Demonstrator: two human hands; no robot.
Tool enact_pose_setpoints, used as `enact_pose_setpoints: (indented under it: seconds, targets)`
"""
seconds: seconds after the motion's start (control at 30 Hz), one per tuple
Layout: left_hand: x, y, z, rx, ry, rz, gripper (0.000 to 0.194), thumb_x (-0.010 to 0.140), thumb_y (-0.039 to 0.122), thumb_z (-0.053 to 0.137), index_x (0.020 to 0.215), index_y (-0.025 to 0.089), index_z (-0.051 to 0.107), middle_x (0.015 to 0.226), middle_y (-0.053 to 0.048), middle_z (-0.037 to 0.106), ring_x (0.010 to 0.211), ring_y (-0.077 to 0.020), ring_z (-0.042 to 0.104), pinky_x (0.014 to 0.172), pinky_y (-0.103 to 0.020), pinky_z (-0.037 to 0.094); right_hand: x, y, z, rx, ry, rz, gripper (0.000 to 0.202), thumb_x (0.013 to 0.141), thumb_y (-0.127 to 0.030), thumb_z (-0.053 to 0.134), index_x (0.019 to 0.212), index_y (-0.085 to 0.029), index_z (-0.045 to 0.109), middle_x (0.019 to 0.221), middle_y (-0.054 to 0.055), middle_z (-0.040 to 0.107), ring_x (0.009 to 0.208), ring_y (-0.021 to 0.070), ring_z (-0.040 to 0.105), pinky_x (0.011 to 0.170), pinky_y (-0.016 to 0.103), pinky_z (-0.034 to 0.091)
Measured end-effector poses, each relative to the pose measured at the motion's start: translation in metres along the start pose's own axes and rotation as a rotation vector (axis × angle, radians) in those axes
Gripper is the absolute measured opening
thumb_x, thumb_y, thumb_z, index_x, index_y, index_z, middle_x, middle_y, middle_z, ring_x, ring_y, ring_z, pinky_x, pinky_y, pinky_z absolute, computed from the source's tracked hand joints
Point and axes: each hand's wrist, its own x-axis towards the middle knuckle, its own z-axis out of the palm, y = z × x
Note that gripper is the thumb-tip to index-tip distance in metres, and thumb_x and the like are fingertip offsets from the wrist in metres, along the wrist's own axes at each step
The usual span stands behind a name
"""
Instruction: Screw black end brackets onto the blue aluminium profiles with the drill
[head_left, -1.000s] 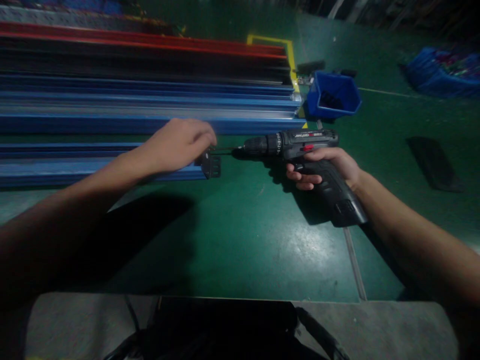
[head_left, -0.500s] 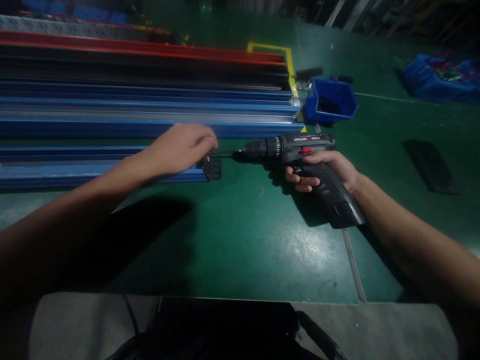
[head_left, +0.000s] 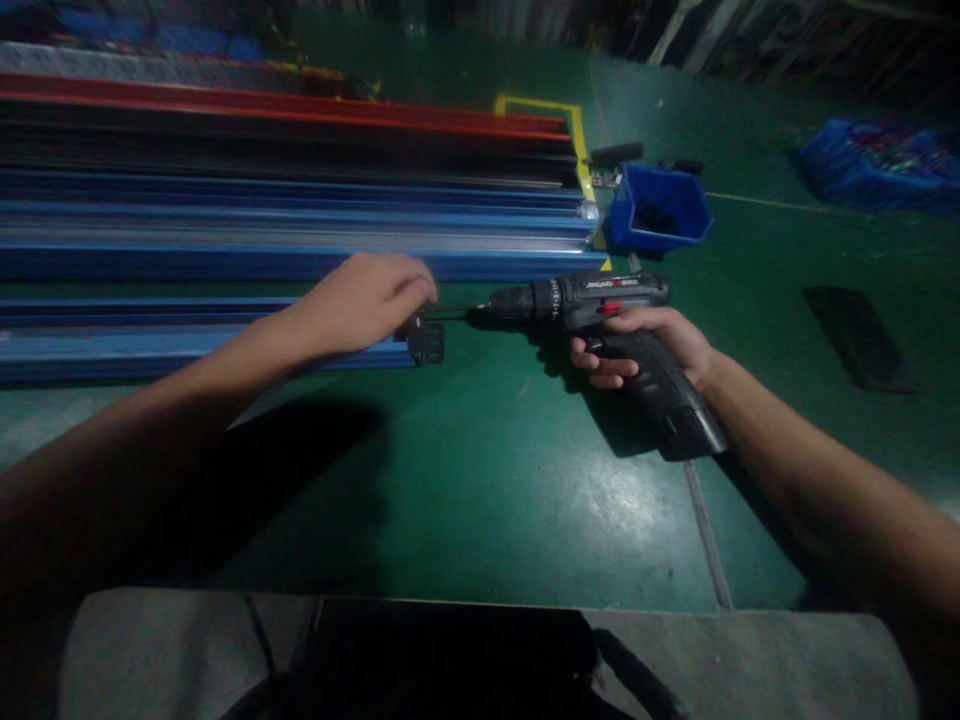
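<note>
My right hand (head_left: pixel 652 345) is wrapped round the grip of a black cordless drill (head_left: pixel 615 290), which points left. A long thin bit (head_left: pixel 457 311) runs from its chuck to a black slotted end bracket (head_left: pixel 426 340). That bracket sits at the end of a blue metal profile (head_left: pixel 135 345) lying on the green table (head_left: pixel 480 480). Over the profile's end lies my left hand (head_left: pixel 375 298), its fingers curled closed around the bracket and the bit's tip. Exactly what those fingertips grip is hidden.
Behind the hands lie several long blue, black and red profiles (head_left: pixel 300 245). At their right end stands a blue bin (head_left: pixel 660 205) with dark parts inside. A dark flat object (head_left: pixel 855 338) lies at right, and a blue container of coloured pieces (head_left: pixel 877 165) sits farther back.
The view has shifted very slightly. Both hands, the drill and the bracket hold the same positions relative to each other.
</note>
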Motion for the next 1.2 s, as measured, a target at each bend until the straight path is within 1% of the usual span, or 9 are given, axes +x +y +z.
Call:
enact_pose_setpoints:
  seconds: [0.2,0.63,1.03,1.2]
  targets:
    - [0.0002,0.0006,0.0001,-0.002,0.002,-0.013,0.046,0.1,0.039,0.038,0.103,0.017,0.078,0.102,-0.009,0.077,0.096,-0.0276,0.071,0.093,-0.038,0.052,0.0001,-0.0001,-0.0018,0.002,-0.01,0.009,0.023,0.092,-0.022,0.058,0.11,-0.007,0.058,0.09,0.009,0.064,0.053,0.0096,0.045,0.059,0.029,0.056]
    - [0.0007,0.0003,0.0007,0.02,0.004,-0.001,0.046,0.099,0.039,0.037,0.101,0.018,0.078,0.101,-0.008,0.077,0.096,-0.0263,0.071,0.091,-0.036,0.051,-0.0004,0.0002,-0.0017,0.006,0.0,0.013,0.026,0.092,-0.023,0.058,0.111,-0.006,0.059,0.09,0.009,0.064,0.053,0.0087,0.044,0.059,0.028,0.056]
    - [0.0009,-0.0002,0.0008,0.01,-0.005,-0.021,0.046,0.099,0.039,0.037,0.102,0.018,0.078,0.101,-0.008,0.077,0.096,-0.0266,0.071,0.092,-0.037,0.051,-0.0003,0.0001,-0.0009,-0.004,-0.01,0.004,0.024,0.092,-0.023,0.059,0.11,-0.007,0.059,0.089,0.009,0.065,0.053,0.0082,0.043,0.06,0.027,0.056]
    - [0.0002,-0.0003,0.0005,0.004,-0.003,-0.015,0.045,0.1,0.039,0.037,0.103,0.018,0.078,0.1,-0.008,0.077,0.095,-0.0266,0.071,0.092,-0.037,0.051,-0.0004,-0.0002,0.0016,-0.007,0.011,0.01,0.023,0.092,-0.023,0.058,0.109,-0.008,0.059,0.088,0.008,0.064,0.053,0.0092,0.044,0.058,0.028,0.055]
